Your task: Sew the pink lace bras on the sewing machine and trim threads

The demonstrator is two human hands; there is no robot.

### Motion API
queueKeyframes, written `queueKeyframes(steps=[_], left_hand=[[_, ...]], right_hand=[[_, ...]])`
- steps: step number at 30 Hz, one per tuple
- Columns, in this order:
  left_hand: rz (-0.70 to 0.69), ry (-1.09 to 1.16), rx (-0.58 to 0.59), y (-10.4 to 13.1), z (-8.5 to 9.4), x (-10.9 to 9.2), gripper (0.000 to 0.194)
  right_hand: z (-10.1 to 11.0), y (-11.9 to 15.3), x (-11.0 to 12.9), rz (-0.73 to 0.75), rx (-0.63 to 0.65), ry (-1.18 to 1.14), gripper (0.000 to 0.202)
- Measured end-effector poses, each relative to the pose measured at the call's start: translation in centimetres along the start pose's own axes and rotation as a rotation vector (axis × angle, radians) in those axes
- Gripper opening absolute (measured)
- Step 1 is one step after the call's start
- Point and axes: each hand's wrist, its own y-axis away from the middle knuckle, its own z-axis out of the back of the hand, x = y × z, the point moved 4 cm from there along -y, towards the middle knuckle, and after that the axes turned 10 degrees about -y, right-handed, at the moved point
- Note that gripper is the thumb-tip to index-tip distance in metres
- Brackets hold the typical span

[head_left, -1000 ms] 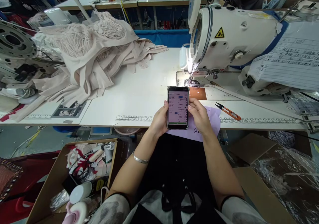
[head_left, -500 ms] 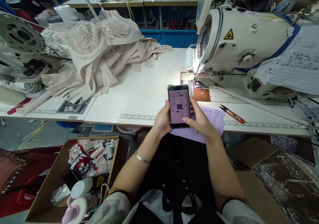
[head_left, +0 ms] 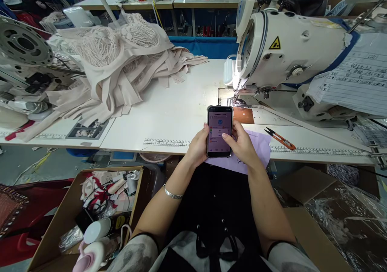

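A smartphone [head_left: 220, 143] with a lit screen is held upright between both hands at the table's front edge. My left hand [head_left: 198, 147] grips its left side. My right hand [head_left: 243, 145] wraps its right side, the thumb lying over the screen. Beneath the phone and the right hand lies a sheet of purple paper [head_left: 260, 149], partly hidden. Orange-handled thread snips [head_left: 280, 138] rest on the table to the right. Just beyond the phone stands a white sewing machine [head_left: 290, 46], its needle area lit.
Beige lace-cupped garments [head_left: 121, 58] are heaped on the left of the white table [head_left: 169, 106], beside another machine [head_left: 26, 44]. Below left, a cardboard box [head_left: 60, 219] holds scraps and a cup. A handwritten sheet [head_left: 356, 78] hangs at right. Another box [head_left: 320, 239] stands below right.
The phone's screen now shows a different page, with a small box in its middle. The right thumb has shifted up the screen. Both hands keep their hold, and the view has moved slightly.
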Motion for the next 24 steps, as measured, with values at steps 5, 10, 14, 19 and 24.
queueKeyframes(steps=[5, 10, 14, 19, 24], left_hand=[[-0.03, -0.022, 0.009, -0.07, 0.13, 0.14, 0.049], [-0.031, -0.038, 0.025, 0.08, 0.05, -0.01, 0.049], [-0.021, -0.053, 0.069, 0.03, -0.08, 0.07, 0.05], [-0.15, -0.138, 0.103, -0.05, -0.01, 0.0, 0.052], [-0.153, -0.228, 0.066, -0.04, 0.13, 0.11, 0.052]], right_hand=[[0.03, 0.03, -0.08, -0.001, -0.014, 0.004, 0.031], [0.01, -0.06, -0.09, 0.004, -0.019, -0.016, 0.034], [0.04, -0.07, 0.0, -0.001, -0.034, -0.027, 0.037], [-0.1, 0.14, 0.34, 0.02, 0.001, -0.02, 0.043], [-0.04, 0.18, 0.49, 0.038, -0.005, -0.027, 0.046]])
